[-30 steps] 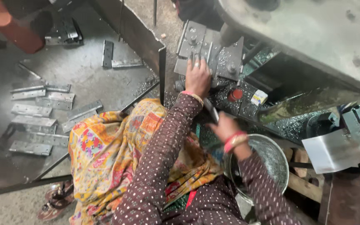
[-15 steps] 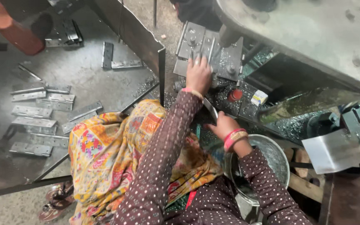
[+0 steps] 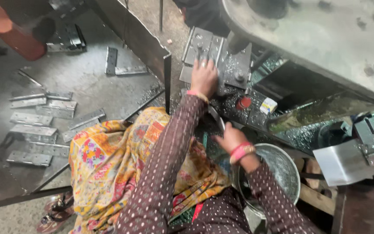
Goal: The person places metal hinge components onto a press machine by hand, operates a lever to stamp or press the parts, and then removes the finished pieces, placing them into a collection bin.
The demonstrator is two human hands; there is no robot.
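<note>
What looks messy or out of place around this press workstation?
Metal shavings lie strewn over the machine bed to the right of the left hand. Flat hinge plates lie scattered loosely at mixed angles on the tray, not stacked.

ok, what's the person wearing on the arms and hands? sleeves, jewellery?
Both arms are in long dark maroon sleeves with a small pale dot print. The left hand is bare, with a ring on one finger and a thin pink-and-gold bangle at the wrist. The right hand is bare too, with a broader pink bangle and a gold one at the wrist. No gloves.
</note>
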